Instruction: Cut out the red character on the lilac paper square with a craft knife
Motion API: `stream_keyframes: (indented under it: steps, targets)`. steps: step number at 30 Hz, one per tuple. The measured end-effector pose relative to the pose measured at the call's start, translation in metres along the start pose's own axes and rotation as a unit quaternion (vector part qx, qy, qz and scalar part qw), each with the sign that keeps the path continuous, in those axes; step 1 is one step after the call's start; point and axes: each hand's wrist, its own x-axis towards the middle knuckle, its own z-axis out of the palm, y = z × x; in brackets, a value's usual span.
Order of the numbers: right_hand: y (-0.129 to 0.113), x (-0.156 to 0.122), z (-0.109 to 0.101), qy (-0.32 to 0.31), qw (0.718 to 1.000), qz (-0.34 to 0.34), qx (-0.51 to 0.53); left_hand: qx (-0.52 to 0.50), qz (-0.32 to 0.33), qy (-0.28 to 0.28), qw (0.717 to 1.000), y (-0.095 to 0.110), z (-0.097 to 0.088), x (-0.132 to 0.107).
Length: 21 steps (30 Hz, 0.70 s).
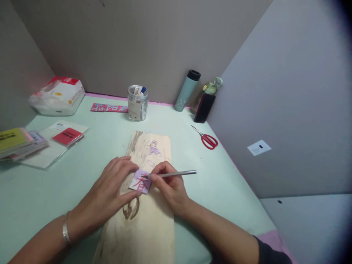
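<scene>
A small square carving block, lilac and white with a red character on its face, lies on a long wooden board. My left hand grips the block by its edges, index finger at the top and thumb at the bottom. In my right hand is a slim silver craft knife, pinched like a pen, its tip against the block's face. Lilac shavings are scattered on the board beyond the block. A brown curved mark shows on the wood near my left thumb.
Red-handled scissors lie to the right. Behind stand a clear jar of pens, a teal tumbler, a bottle and a phone. Packets and a plastic bag are at left. Walls enclose the table.
</scene>
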Motion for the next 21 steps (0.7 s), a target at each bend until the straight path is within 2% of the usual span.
stream_keyframes:
  steps: [3, 5, 7, 13, 18, 21]
  targets:
    - [0.001, 0.000, 0.000, 0.013, 1.000, -0.005, 0.003, 0.016, -0.011, 0.066, 0.998, 0.004, 0.007, 0.001]
    - [0.002, 0.000, 0.000, 0.024, 1.000, -0.013, -0.011, 0.037, -0.024, 0.090, 0.995, 0.004, 0.009, 0.001]
    - [0.003, 0.000, 0.000, 0.029, 0.999, -0.022, -0.031, 0.051, -0.029, 0.084, 0.995, 0.004, 0.008, 0.001]
    - [0.000, -0.007, 0.000, 0.012, 0.990, -0.066, -0.123, 0.030, -0.020, 0.018, 0.999, 0.005, -0.001, 0.001]
    - [-0.001, -0.009, 0.001, -0.003, 0.976, -0.114, -0.188, 0.034, -0.024, 0.039, 0.998, 0.005, 0.002, 0.000]
    - [0.002, -0.008, 0.002, -0.002, 0.973, -0.117, -0.196, 0.033, -0.023, 0.044, 0.998, 0.004, 0.004, -0.001]
